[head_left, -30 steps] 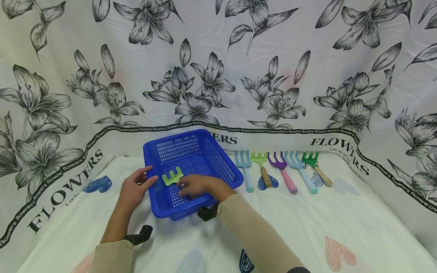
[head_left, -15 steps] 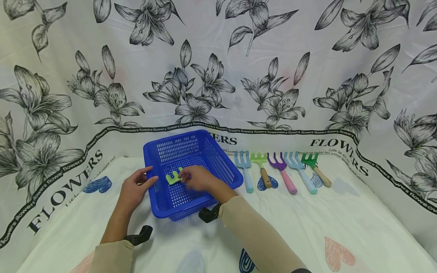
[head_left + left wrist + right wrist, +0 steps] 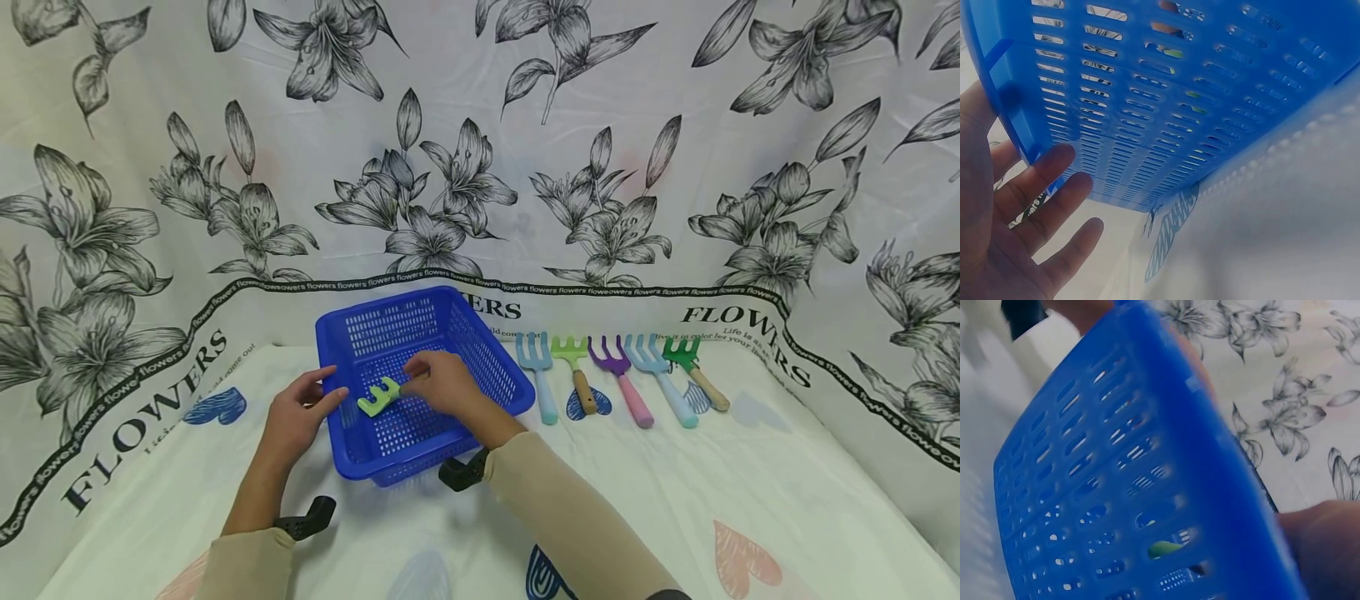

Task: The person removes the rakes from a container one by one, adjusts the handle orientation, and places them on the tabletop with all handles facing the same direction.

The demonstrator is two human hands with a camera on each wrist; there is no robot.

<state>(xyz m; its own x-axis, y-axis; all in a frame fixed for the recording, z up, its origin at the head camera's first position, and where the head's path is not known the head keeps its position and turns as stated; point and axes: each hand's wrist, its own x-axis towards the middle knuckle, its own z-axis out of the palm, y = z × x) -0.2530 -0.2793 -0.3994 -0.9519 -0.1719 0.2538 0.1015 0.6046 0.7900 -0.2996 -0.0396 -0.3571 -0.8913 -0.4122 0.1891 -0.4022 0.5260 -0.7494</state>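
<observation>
A blue plastic basket (image 3: 487, 354) with slotted walls stands on the cloth at centre left. My left hand (image 3: 296, 417) holds its left rim, thumb over the edge. In the left wrist view, the spread fingers (image 3: 1054, 203) lie along the outside wall. Inside the basket, my right hand (image 3: 446, 383) pinches a small light green hand fork (image 3: 381, 397), its tines pointing left. The hand hides most of the fork's handle. A bit of green fork (image 3: 1165, 549) shows through the slots in the right wrist view, where the basket wall covers most of the right hand.
Right of the basket lies a row of hand forks: light blue (image 3: 534, 358), green with a wooden handle (image 3: 581, 385), purple and pink (image 3: 626, 379), another light blue (image 3: 663, 379), and dark green (image 3: 697, 375). A flower-printed cloth (image 3: 480, 150) hangs behind.
The right hand has moved slightly up and away inside the basket, turning the green hand fork so its tines swing from pointing away to pointing left. The left hand and basket stay put.
</observation>
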